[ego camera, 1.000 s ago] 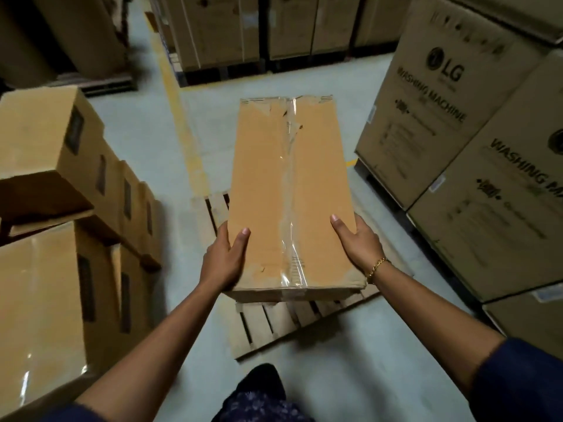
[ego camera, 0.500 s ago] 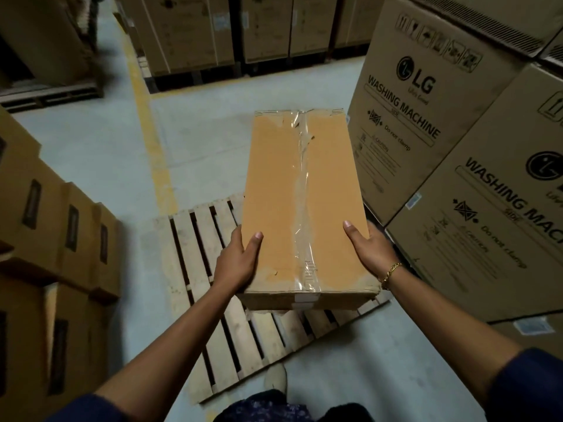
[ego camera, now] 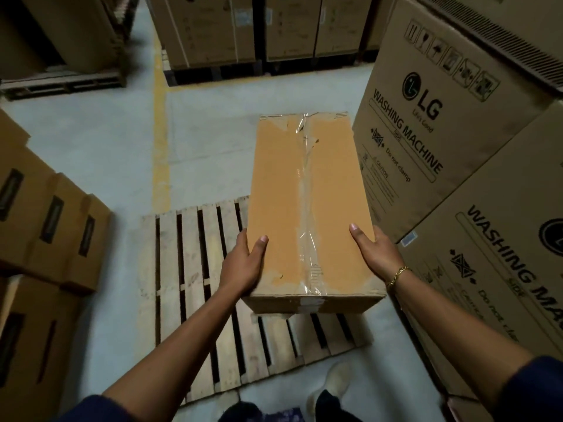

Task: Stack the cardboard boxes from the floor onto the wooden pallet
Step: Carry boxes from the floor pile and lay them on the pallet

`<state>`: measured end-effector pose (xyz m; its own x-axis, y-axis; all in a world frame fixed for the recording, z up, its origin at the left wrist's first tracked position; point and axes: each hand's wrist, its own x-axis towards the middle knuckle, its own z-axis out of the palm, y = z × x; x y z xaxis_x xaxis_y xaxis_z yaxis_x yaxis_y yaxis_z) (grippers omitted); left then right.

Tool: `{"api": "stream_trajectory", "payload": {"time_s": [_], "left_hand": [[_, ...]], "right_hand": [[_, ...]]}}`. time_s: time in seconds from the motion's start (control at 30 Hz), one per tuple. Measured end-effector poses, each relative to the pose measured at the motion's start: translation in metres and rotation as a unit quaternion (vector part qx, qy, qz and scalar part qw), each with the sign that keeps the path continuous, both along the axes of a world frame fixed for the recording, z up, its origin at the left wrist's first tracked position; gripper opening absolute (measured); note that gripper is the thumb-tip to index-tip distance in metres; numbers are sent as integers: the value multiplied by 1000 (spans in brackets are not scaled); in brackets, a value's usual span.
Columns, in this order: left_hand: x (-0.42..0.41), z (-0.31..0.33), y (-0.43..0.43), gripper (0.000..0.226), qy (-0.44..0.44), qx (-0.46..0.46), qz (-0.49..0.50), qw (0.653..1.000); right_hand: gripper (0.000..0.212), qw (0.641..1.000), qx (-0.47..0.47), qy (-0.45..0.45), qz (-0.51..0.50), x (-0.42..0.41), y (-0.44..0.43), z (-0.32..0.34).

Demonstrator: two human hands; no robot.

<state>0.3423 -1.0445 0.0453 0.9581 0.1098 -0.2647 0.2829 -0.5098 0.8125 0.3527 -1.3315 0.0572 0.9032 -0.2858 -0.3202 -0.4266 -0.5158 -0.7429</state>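
both hands, left point(ego camera: 243, 263) and right point(ego camera: 377, 254), clamp the near end of the box point(ego camera: 310, 208), thumbs on top, held above the right part of the pallet point(ego camera: 195, 284), its long axis pointing away from the person.

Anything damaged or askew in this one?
The box held by the left hand and right hand has wrinkled, torn tape along its seam and scuffed near corners. The pallet lies askew to the yellow floor line.
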Motion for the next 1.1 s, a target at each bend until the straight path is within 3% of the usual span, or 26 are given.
{"api": "stream_trajectory", "payload": {"time_s": [0.17, 0.57, 0.73, 1.1], "left_hand": [[32, 4, -73, 58, 10, 21, 26, 999], [114, 0, -144, 53, -18, 48, 61, 997], [154, -18, -151, 55, -3, 53, 74, 996], [315, -158, -145, 57, -2, 43, 102, 994]], "right_hand": [[82, 999, -1, 10, 44, 50, -76, -1], [71, 997, 24, -5, 70, 156, -143, -19], [79, 995, 34, 3, 91, 203, -148, -38], [62, 993, 20, 6, 113, 376, -138, -165]]}}
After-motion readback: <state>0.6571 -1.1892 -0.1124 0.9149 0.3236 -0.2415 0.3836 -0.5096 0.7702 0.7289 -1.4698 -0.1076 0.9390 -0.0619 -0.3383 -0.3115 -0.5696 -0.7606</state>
